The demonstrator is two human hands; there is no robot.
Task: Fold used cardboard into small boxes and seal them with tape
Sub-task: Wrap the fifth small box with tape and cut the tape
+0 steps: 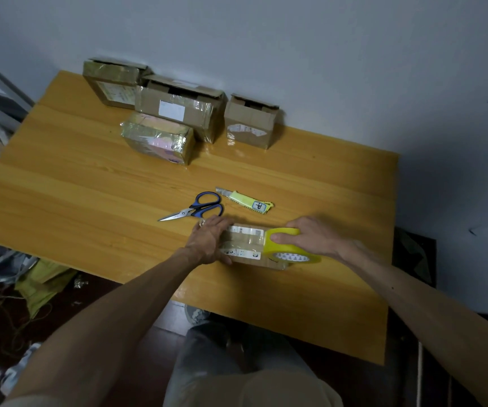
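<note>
A small flat cardboard box (247, 245) with white labels lies on the wooden table (90, 186) in front of me. My left hand (210, 240) presses down on its left end, fingers curled over the far edge. My right hand (313, 235) grips a yellow roll of tape (288, 245) standing at the box's right end, with a clear strip of tape stretched across the box top between both hands.
Blue-handled scissors (196, 210) and a yellow utility knife (245, 199) lie just behind the box. Several used, taped cardboard boxes (178, 110) stand along the far wall. Crumpled packaging (37, 283) litters the floor at left. My knees are under the table's near edge.
</note>
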